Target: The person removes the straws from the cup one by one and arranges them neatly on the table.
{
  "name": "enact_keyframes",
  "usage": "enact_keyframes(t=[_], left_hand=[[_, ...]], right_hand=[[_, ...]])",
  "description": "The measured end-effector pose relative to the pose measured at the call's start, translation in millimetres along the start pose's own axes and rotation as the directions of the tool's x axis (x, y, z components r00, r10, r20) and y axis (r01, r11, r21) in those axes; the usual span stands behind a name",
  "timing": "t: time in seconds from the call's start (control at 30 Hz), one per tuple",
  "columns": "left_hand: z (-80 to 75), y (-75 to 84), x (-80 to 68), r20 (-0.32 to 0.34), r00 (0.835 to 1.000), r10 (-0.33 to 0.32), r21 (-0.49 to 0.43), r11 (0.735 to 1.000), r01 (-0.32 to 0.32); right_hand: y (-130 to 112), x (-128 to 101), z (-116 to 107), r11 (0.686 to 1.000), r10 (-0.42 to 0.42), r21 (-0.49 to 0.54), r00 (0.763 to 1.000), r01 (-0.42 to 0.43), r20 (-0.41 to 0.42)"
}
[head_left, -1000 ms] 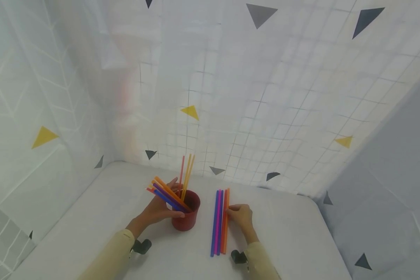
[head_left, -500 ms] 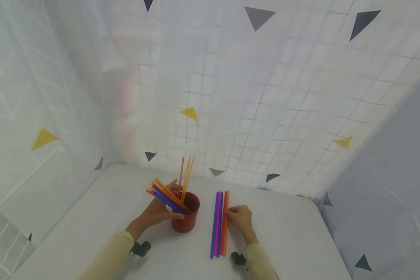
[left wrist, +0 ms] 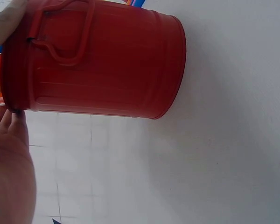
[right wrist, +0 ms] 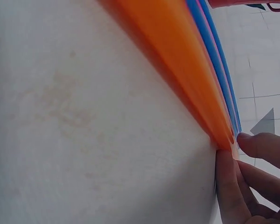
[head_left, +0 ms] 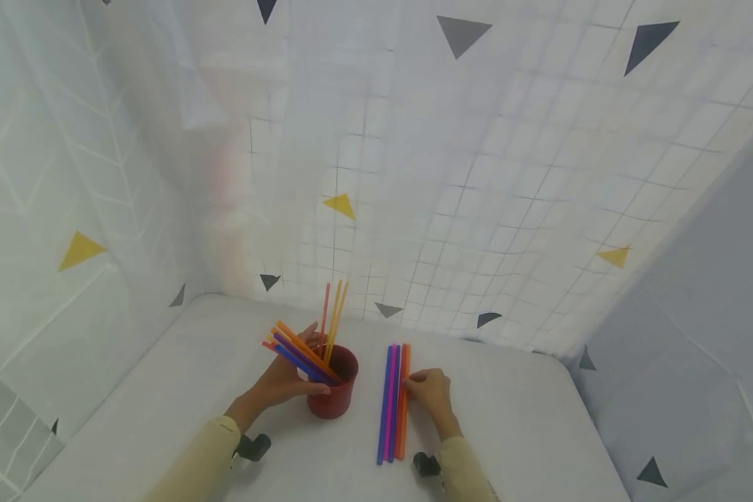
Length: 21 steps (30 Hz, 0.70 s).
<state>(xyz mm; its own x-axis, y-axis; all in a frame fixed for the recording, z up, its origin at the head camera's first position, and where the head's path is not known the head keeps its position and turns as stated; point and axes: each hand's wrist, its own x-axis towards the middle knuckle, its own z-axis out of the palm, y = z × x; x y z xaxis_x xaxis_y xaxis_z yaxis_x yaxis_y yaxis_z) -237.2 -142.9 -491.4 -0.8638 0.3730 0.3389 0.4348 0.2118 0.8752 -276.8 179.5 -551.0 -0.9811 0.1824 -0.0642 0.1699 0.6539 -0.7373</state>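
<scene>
Left hand [head_left: 281,380] is gripping red cup [head_left: 331,404] at the rim: thumb is lying on the near-edge side, fingers are reaching round the far-edge side. Cup is standing about upright on the surface [head_left: 508,418], nearer the far edge, roughly midway between left and right edges. Left wrist view is showing a handle [left wrist: 87,35] on its side.

Cup is holding thick straw bundle [head_left: 304,355] (orange, purple, blue showing), leaning over the rim toward the left edge. Three thin straws [head_left: 334,321], one red and two yellow, are sticking up steeply behind it.

Straw row [head_left: 390,411] is lying flat just right of the cup, well apart from the right edge, running far edge to near edge. Left to right: blue, pink, blue, red-orange, orange.

Right hand [head_left: 431,390] is pinching orange straw [head_left: 404,432], outermost on the right-edge side, thumb and fingers curling in.

Patterned white sheet [head_left: 539,209] is hanging behind the far edge.
</scene>
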Motion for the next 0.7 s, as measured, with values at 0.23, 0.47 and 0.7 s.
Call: enact_keyframes(t=[0.23,0.47,0.7], left_hand=[[0.0,3.2,0.9,-0.001,1.0,-0.015,-0.007,1.0,0.015],[0.2,4.5,2.0,-0.002,1.0,-0.018,-0.008,1.0,0.018],[0.9,3.6,1.5,-0.002,1.0,-0.024,-0.011,1.0,0.024]], right_hand=[[4,4,2,1.0,0.009,-0.007,1.0,-0.009,-0.014],[4,4,-1,1.0,0.011,0.005,1.0,-0.011,-0.009],[-6,5,-8,0.996,-0.09,0.023,0.994,0.091,-0.061]])
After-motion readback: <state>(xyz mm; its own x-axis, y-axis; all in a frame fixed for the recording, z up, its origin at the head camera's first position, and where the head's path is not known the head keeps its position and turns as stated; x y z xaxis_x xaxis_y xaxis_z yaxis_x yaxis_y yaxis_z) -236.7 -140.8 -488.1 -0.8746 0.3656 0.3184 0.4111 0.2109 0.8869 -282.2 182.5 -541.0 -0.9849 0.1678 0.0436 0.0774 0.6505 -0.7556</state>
